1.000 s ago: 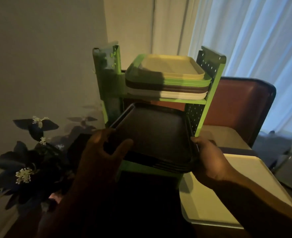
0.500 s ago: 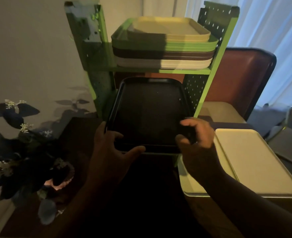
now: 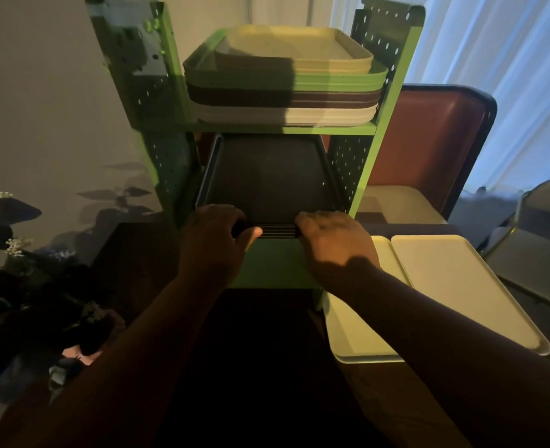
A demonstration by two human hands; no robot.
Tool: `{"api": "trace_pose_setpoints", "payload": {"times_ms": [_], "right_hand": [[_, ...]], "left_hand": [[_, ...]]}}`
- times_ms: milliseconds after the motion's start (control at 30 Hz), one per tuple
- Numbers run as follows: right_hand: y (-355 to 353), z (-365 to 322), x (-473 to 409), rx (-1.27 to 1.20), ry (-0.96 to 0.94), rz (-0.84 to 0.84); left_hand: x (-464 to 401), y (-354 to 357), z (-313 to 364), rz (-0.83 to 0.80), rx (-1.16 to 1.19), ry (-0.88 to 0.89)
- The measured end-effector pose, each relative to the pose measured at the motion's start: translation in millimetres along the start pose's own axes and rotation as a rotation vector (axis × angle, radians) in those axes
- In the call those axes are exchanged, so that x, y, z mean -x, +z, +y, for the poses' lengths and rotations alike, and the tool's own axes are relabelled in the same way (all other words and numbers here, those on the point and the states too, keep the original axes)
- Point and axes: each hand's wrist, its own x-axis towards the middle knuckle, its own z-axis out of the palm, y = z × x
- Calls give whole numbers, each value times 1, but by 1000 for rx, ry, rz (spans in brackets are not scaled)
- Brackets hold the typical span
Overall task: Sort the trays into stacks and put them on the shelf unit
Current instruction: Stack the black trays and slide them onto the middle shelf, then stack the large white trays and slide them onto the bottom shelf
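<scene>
A stack of black trays lies inside the lower level of the green shelf unit. My left hand and my right hand both rest on the stack's near edge, fingers curled over it. The upper shelf carries a mixed stack: cream trays on top, then a green tray, brown trays and white trays. On the table to the right lie a cream tray on a pale green tray.
A dark plant with small white flowers stands at the left of the dark table. A brown chair sits behind the shelf unit, a grey chair at the far right. Curtains hang behind.
The black stack has slid from the shelf's front edge deep into the lower level. Both hands followed it forward and now sit on its near edge.
</scene>
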Motion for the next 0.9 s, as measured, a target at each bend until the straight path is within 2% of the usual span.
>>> {"api": "trace_pose_setpoints", "payload": {"times_ms": [267,433,533,600,700,900], "right_hand": [[3,6,-6,-18,21,40],[4,14,-2,-164,-22,28],[7,27,13,-326,-23,173],[13,43,26,-388,41,298],[25,70,44,-454,190,328],[60,135,88,-549,540,170]], "left_hand": [[-3,3,-2,8,28,7],[0,-1,16,-16,-127,24],[6,0,43,128,-36,200],[11,7,63,181,57,295],[17,29,95,97,201,319],[27,106,149,-235,266,329]]}}
